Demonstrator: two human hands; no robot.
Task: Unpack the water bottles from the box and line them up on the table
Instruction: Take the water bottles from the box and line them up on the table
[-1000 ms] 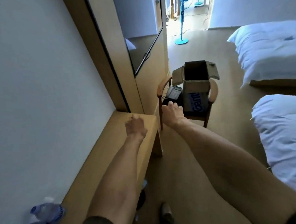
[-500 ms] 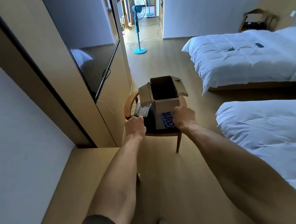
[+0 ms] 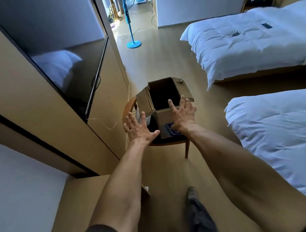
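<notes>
Head view: box now much closer than one second ago, standing open on chair; person has walked from counter toward it. Left hand and right hand both spread, empty, flanking box, no longer fists. Inside dark; bottles not visible. Next comes probably reach inside. Blue print on box front, covered by right hand, unreadable.

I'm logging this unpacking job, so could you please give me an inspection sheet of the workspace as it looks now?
Surface: wooden table at lower left, only partly in view.
Job's things: open cardboard box on a chair; inside too dark to see bottles.
Clutter: small items on the chair seat left of the box, unclear.
Hands: left hand and right hand open, spread either side of the box.
Cables: fan cord on the floor.
Surroundings: television, blue fan, two beds.
</notes>
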